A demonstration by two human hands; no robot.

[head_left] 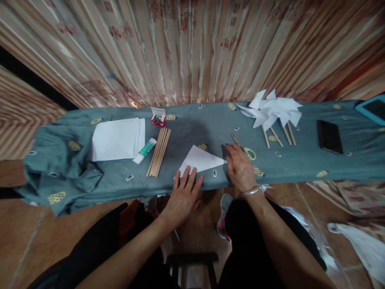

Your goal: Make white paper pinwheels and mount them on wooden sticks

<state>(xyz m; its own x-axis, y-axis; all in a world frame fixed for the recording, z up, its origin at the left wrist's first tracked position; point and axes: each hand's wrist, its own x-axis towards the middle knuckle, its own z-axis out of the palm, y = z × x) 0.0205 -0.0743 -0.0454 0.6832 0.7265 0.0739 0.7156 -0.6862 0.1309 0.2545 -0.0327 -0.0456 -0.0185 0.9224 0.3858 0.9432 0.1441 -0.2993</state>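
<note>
A white sheet folded into a pointed kite shape [202,158] lies near the front edge of the cloth-covered table. My left hand [183,196] rests on its lower left part, fingers spread and flat. At the narrow right tip of the paper is my right hand [241,170], its fingers bent and drawn together; the tip meets the thumb side. Just beyond those fingers lies a pair of scissors [249,153] with yellow-green handles, partly hidden by the hand. Left of the folded paper are several wooden sticks [159,152] and a glue stick [144,151].
A stack of white paper [114,139] lies at left, near a small red-and-white box [158,117] of metal pieces. White paper pinwheels [270,108] on sticks sit back right, beside a dark phone [329,137]. A blue-framed device [373,109] is at the far right. A curtain [186,52] hangs behind.
</note>
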